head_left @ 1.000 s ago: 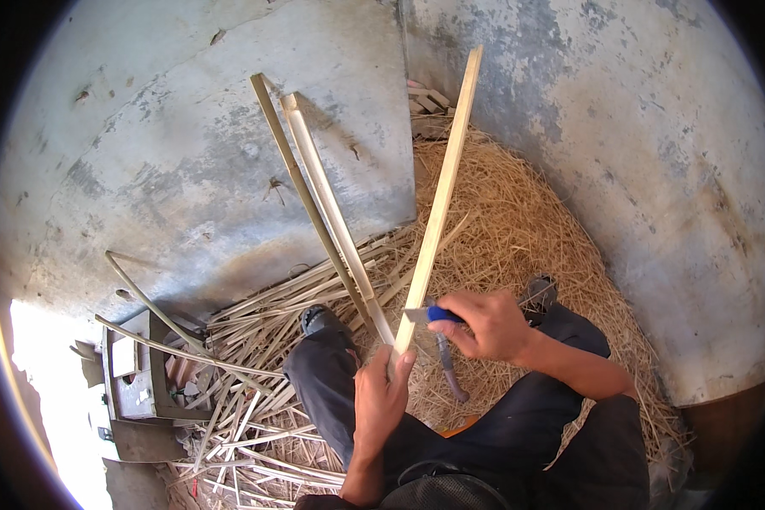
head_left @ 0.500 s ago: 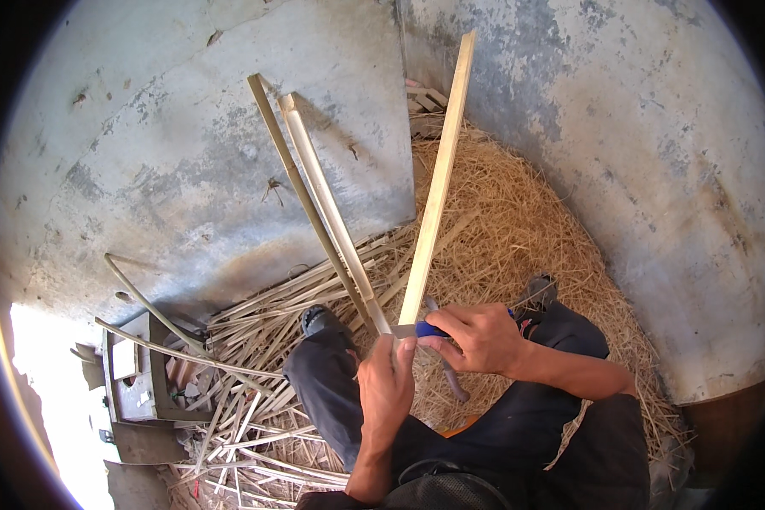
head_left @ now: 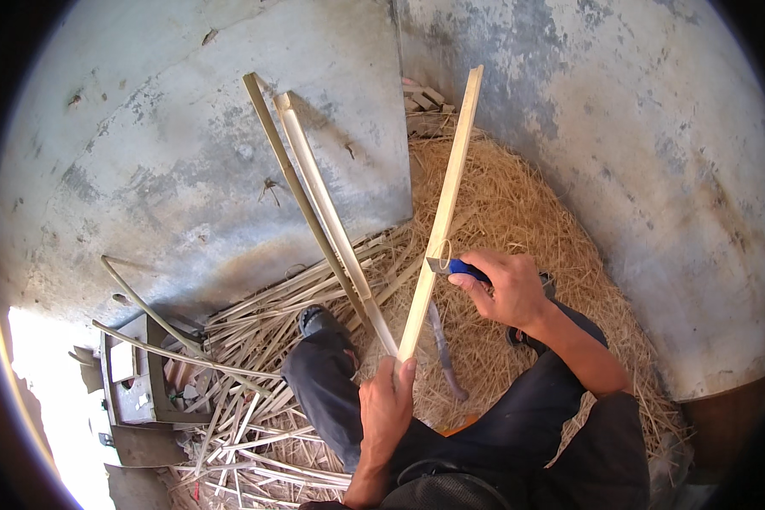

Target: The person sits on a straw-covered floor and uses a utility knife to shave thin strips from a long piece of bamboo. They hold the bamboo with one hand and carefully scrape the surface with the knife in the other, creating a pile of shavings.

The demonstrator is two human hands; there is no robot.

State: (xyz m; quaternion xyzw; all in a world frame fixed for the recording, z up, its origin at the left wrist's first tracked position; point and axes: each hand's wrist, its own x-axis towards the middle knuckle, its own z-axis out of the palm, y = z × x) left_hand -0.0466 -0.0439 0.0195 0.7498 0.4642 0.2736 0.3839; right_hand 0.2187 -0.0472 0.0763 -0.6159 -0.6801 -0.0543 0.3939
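My left hand [head_left: 388, 401] is closed round the lower end of a pale split bamboo strip [head_left: 452, 191], which slants up and away from me. In my closed right hand [head_left: 508, 289] is a knife with a blue handle [head_left: 469, 270]. Its short blade [head_left: 438, 264] lies across the strip partway up, and a thin curled shaving [head_left: 444, 250] rises there. Left of the strip, a pale bamboo half [head_left: 319, 191] and a darker bamboo pole [head_left: 291, 178] lean toward the wall. The lower end of the pale half comes close to my left hand; I cannot tell whether it is held.
A heap of straw-like shavings [head_left: 527, 212] covers the floor ahead and right. Several bamboo strips [head_left: 255, 319] are piled at left, by a wooden box [head_left: 136, 374]. A grey curved stick [head_left: 441, 348] lies between my legs. Worn walls [head_left: 170, 153] stand close around.
My right hand and the knife have moved up and away along the strip from beside my left hand. A curled shaving now shows at the blade. The strip's far end has dropped lower in view.
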